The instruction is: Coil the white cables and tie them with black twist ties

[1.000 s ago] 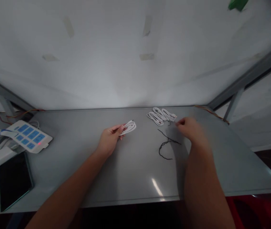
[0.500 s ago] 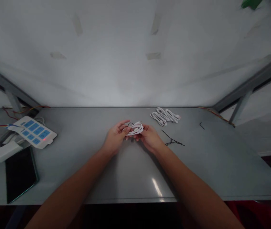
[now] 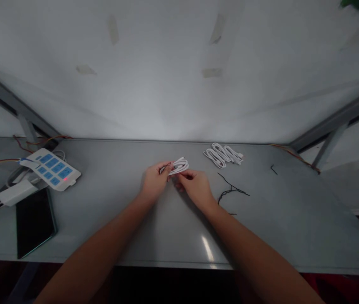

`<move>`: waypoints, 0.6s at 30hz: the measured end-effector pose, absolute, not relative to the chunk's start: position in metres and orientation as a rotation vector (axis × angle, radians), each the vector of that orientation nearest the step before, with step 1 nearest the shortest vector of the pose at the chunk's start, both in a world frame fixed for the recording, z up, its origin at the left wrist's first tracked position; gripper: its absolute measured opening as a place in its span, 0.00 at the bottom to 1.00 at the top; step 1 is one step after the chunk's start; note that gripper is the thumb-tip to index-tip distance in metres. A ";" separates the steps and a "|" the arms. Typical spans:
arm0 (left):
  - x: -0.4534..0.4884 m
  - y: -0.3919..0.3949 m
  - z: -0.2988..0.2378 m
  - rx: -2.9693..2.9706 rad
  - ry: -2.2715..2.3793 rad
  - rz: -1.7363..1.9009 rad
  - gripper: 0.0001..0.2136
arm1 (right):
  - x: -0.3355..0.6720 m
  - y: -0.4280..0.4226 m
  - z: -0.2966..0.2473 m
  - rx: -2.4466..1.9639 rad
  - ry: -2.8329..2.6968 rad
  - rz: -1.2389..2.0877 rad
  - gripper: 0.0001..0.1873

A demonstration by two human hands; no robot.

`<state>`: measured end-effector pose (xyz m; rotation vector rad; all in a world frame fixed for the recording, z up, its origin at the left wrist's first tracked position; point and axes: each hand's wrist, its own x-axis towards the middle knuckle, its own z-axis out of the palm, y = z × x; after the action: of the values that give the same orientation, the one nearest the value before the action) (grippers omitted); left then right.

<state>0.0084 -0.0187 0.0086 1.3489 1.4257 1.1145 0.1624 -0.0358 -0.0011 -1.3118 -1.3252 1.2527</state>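
Note:
Both hands meet over the middle of a grey table (image 3: 166, 236). My left hand (image 3: 154, 182) is closed on a small coil of white cable (image 3: 179, 165), pinching its near end. My right hand (image 3: 194, 185) is closed too, fingertips pinched at the coil's lower side; a thin black tie seems to be between them, too small to be sure. Loose black wire ties (image 3: 230, 191) lie just right of my right hand. Two more white coiled cables (image 3: 223, 154) rest farther back on the right.
A white power strip with blue sockets (image 3: 52, 169) and a red light sits at the left, with a white adapter (image 3: 14, 192) and a dark tablet (image 3: 35, 220) in front of it. One short black tie (image 3: 273, 169) lies at the right. Coloured wires run along the back corners.
My right hand came back from the ties near the far coils and joined my left hand at the held coil. The view has shifted slightly to the left.

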 end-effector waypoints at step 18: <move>-0.002 -0.017 0.014 1.240 1.311 0.905 0.10 | 0.171 -0.038 0.017 -0.893 -2.234 0.247 0.10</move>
<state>-0.0017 -0.0166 0.0139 1.2403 1.3106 0.9048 0.1713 -0.0379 0.0167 -0.8930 -2.2344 0.2471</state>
